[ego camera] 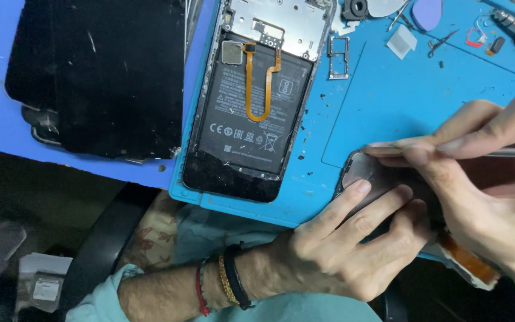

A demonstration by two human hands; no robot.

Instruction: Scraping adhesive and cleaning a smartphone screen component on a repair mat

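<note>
I see two bare hands at work over a blue mat (388,101) on the bench. My left hand (353,238) lies flat with its fingers (344,203) spread across a dark phone panel (368,170), pressing it down at the near edge of the mat; beaded and cord bracelets (229,285) circle that wrist. My right hand (484,179) comes in from the right, its thumb and forefinger pinched on a thin metal prying tool (508,152) whose tip touches the upper corner of the panel, just above the left fingertips. An orange flex strip (469,262) sticks out from under the right hand. Beyond the left hand, further up the mat, lies an opened phone (251,101) with its black battery and an orange looped ribbon cable showing. Just right of it sits a small metal card tray (338,56). Left of the opened phone, well apart from both hands, a cracked black screen (102,71) rests on a darker blue surface. Small tools and parts (442,33) lie scattered at the far side, above the right hand.
</note>
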